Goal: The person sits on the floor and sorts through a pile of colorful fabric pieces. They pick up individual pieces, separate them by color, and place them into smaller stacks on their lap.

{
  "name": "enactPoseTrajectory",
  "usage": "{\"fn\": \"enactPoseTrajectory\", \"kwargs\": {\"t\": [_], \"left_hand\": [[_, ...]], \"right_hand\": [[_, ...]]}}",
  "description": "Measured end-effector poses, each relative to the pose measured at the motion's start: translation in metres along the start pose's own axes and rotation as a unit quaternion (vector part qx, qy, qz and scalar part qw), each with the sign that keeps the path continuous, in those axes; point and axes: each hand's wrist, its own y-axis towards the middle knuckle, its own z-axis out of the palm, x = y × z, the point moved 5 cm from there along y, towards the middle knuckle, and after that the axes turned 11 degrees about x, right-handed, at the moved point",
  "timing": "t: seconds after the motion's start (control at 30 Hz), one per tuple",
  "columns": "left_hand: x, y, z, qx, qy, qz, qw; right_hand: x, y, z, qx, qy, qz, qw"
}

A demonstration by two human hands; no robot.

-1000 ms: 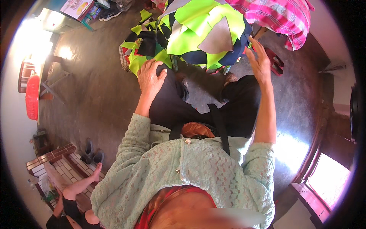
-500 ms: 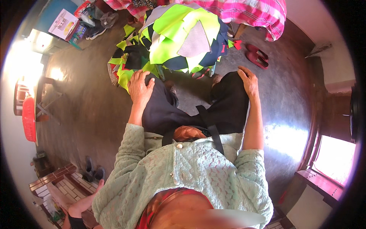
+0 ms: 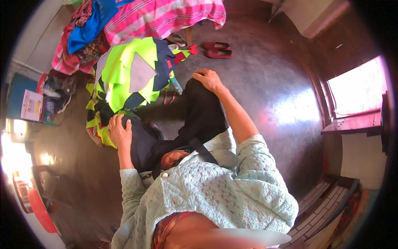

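Hands: left hand (image 3: 119,130) rests palm down on the left knee, right hand (image 3: 209,79) on the right knee; both legs are in dark trousers (image 3: 199,116).
Fingers: on both hands they lie a little apart and curved over the cloth, holding nothing.
Cloth pile: heap of neon yellow-green and navy fabric pieces (image 3: 128,76) lies on the floor (image 3: 265,87), just past the left knee, touching the left fingers at its lower edge.
Nearby: striped pink cloth (image 3: 166,16) at the far edge of the floor, red slippers (image 3: 216,49) beside the pile.
Advice: I judge that the left hand should take one top piece by its free edge, not a handful, so the layers below do not slide.
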Motion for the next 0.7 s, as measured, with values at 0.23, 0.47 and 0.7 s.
{"fn": "enactPoseTrajectory", "kwargs": {"t": [0.23,0.47,0.7], "left_hand": [[-0.021,0.001,-0.022,-0.039,-0.034,0.061,0.997],[-0.031,0.006,-0.014,-0.024,-0.054,0.039,0.997],[-0.032,0.006,-0.010,-0.026,-0.106,0.044,0.993]], "right_hand": [[0.008,0.003,0.007,0.012,0.022,-0.006,1.000],[0.017,0.001,0.011,0.029,0.066,-0.041,0.997],[0.014,0.003,0.010,0.031,0.021,-0.034,0.999]]}}
